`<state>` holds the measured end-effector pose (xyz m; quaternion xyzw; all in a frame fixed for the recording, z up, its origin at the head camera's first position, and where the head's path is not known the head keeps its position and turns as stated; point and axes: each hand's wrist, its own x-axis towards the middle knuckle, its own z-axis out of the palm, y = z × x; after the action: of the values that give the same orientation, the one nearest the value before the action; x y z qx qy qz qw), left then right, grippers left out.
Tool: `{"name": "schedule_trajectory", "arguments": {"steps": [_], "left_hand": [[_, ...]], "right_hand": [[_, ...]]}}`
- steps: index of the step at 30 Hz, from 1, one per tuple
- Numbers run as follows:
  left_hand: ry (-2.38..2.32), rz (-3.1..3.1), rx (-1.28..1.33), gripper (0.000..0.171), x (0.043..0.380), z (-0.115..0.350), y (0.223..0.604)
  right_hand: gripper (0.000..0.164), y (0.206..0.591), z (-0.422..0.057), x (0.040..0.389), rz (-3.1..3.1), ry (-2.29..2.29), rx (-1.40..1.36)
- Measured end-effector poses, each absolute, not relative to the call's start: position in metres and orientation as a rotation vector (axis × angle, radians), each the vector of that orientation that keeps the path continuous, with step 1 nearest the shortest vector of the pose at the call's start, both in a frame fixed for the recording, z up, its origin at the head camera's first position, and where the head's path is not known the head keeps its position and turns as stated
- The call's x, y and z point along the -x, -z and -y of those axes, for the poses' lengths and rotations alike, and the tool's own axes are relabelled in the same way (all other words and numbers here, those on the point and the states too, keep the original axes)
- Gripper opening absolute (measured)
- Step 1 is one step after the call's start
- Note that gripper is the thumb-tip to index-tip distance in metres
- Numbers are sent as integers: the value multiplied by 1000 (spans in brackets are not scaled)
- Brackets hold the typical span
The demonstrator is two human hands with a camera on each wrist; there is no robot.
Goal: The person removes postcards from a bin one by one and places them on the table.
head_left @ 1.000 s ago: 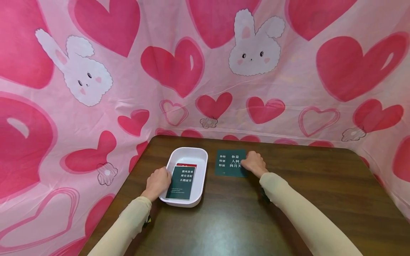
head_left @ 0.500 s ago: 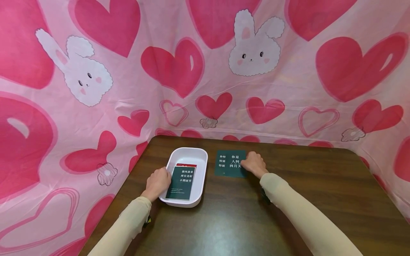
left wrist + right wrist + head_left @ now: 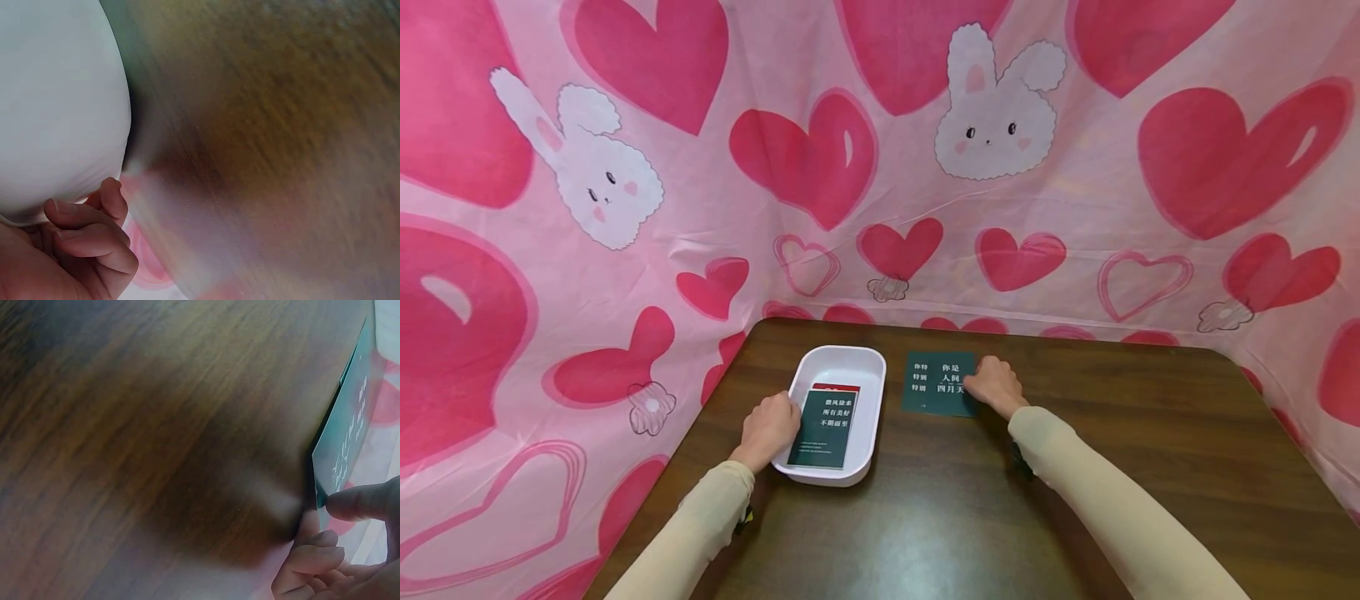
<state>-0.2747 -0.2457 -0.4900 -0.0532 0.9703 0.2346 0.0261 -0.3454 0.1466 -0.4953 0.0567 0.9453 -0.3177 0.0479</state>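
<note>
My left hand (image 3: pixel 769 431) grips the left rim of a white plastic tray (image 3: pixel 870 433). In the left wrist view its fingers (image 3: pixel 94 240) curl beside the tray's outer wall; the thumb is not seen there. Inside the tray a dark green card (image 3: pixel 823 429) with white characters lies over a red card (image 3: pixel 850 388), of which only the top edge shows. To the tray's right, my right hand (image 3: pixel 997 385) pinches the right edge of green cards (image 3: pixel 936 396) printed with white characters. A step along their edge in the right wrist view suggests two overlapping cards (image 3: pixel 350 425), with the thumb on top.
The brown wooden table (image 3: pixel 925 533) extends in front of and to the right of the hands. A pink curtain (image 3: pixel 910 192) with hearts and rabbits hangs around its back and left side.
</note>
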Motion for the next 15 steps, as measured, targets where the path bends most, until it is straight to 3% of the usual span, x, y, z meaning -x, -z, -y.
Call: {"name": "schedule_trajectory", "arguments": {"steps": [7, 15], "left_hand": [[-712, -3000, 163, 29, 275, 245, 487], [-700, -2999, 169, 29, 275, 244, 486]], "right_hand": [[21, 493, -146, 343, -2872, 979, -168], [32, 492, -149, 340, -2880, 994, -150]]}}
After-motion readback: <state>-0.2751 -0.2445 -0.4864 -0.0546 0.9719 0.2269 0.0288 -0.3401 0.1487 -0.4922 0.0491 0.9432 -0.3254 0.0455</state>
